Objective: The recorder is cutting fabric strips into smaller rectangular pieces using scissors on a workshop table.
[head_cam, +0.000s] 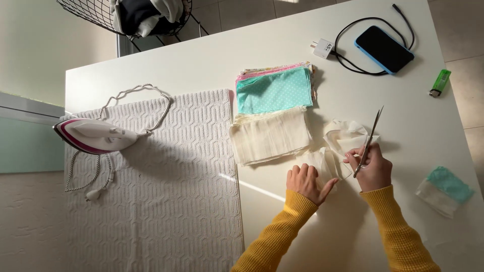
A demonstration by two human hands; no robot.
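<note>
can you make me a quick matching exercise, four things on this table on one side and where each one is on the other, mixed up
Things:
1. scissors
2. iron
3. phone
4. lighter

Places:
A. on the textured white mat
B. near the table's right edge, below the phone
C. in the right hand
D. far right corner, inside the loop of black cable

Pairs: 1-C, 2-A, 3-D, 4-B

My right grip (374, 168) covers the handles of the scissors (369, 138), so I can't see how my fingers sit in them. My left grip (305, 182) hides part of the cream fabric piece (327, 162). The wire basket (126, 17) past the desk's far edge is cut off, its contents unclear. The textured mat (166, 201) runs out at the bottom.
</note>
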